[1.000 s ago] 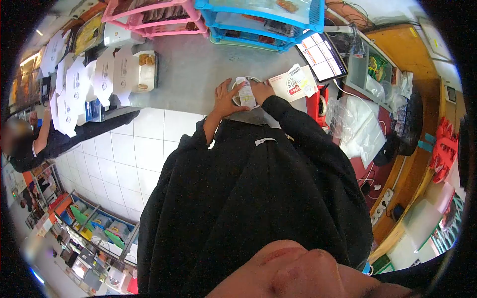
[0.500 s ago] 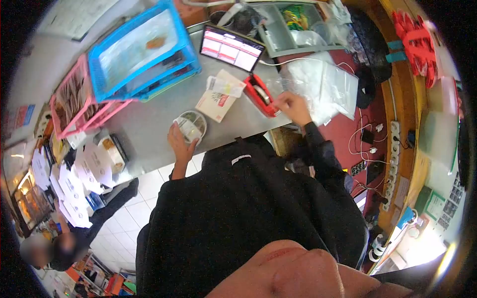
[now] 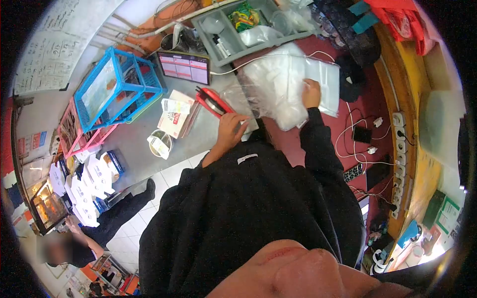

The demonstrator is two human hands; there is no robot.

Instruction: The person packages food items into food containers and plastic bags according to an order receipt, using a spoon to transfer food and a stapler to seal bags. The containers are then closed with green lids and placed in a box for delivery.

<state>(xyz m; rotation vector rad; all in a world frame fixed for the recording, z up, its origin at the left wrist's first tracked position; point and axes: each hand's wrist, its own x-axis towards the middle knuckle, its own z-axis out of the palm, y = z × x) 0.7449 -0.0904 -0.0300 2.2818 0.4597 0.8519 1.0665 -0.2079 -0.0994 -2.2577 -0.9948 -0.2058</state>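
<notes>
My right hand [image 3: 312, 93] is over the stack of clear plastic bags [image 3: 280, 82] on the red surface, its bent fingers closed at the edge of a bag. At the near end of a red tape dispenser [image 3: 214, 103], my left hand [image 3: 231, 130] hovers with thumb and fingers apart; its fingertips overlap the dispenser's end. A round lidded bowl [image 3: 167, 140] with a white paper slip on it stands on the metal table to the left. Beside the dispenser lie printed cartons [image 3: 170, 123] topped by another slip.
A tablet [image 3: 185, 68] leans at the back of the table near a grey divided tray [image 3: 218, 52]. Blue baskets [image 3: 119, 89] and a pink basket [image 3: 67, 131] stand left, near white boxes [image 3: 94, 179]. Cables trail at right. Another person [image 3: 77, 248] is at lower left.
My left hand has let go of the bowl and moved right to the tape dispenser. My right hand has gone from the dispenser to the plastic bags. The view has shifted.
</notes>
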